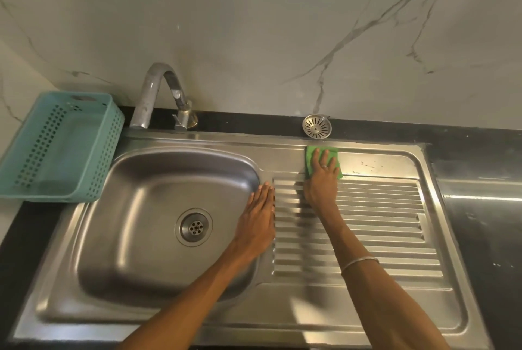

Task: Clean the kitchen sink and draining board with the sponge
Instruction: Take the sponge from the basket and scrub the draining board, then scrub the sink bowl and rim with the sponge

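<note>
The right hand [322, 177] lies flat on the green sponge [322, 161], fingers straight and spread, pressing it down rather than pinching it; a flat palm likely puts even weight across the pad so it scrubs rather than skids. The sponge sits on the smooth back strip of the draining board [381, 225], at about 12 o'clock from the ribbed grooves and just in front of the black counter ledge [466, 138]. Small dark specks [368, 165] show on the steel at 3 o'clock from the sponge, near it, which probably explains why the wiping is up in this strip. The left hand [258, 218] is released and holds nothing: straight fingers rest along the ridge between the sink bowl [135, 208] and the board, seemingly bracing the body during the long reach. The round steel strainer basket [316, 126] stands on the ledge at 12 o'clock from the sponge, apparently taken out so the drain [193, 227] stays bare for cleaning. A teal perforated basket [60, 146] sits at 9 o'clock from the bowl, overlapping the sink's left rim, and the tap [163, 95] arches over the bowl's back edge. The bowl looks unscrubbed yet, so much of the job remains
</note>
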